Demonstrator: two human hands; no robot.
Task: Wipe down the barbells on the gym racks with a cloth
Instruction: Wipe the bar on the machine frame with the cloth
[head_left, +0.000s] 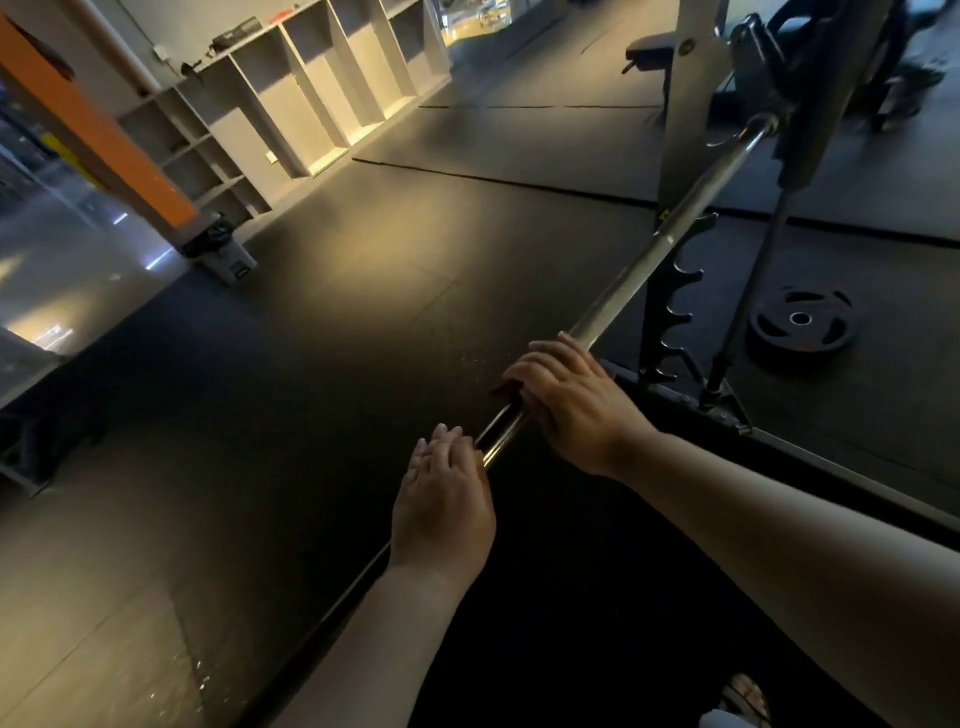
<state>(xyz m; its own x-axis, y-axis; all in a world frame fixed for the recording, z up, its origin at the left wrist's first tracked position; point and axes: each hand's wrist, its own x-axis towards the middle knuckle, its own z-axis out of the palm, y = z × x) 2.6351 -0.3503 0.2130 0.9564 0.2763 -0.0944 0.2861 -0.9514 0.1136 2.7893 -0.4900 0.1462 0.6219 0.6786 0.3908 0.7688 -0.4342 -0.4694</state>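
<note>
Nearest to me: my foot (748, 696) in a sandal, bottom right, on the black floor mat (311, 364).

Left hand (441, 499): fingers straight and held together, not wrapped round anything. It lies over the barbell (647, 260), fingertips against the shaft. The shaft shows again as a thin line below my wrist.

Right hand (571, 400): just beyond the left, with a short bare stretch of chrome between them. Fingers are curled over the shaft, clamping the cloth (503, 389) onto it. Only a dark reddish edge of cloth shows, at my fingertips. Can't tell how much of it is under the palm.

The barbell runs diagonally from lower left, under both hands, up to the upper right. It's chrome, with a collar ring partway along. Its far end meets the rack upright (691, 130), a pale post. A black toothed hook strip (670, 312) sits below it, behind the shaft.

Weight plate (800, 322): flat on the mat right of the rack, well apart from my hands.

Further out, left: orange pillar (104, 130) with a grey base. Open cubby shelving (311, 88) stands along the wall behind it.

Far top right: a dark bench (654, 47) behind the rack, details too dim to read.
</note>
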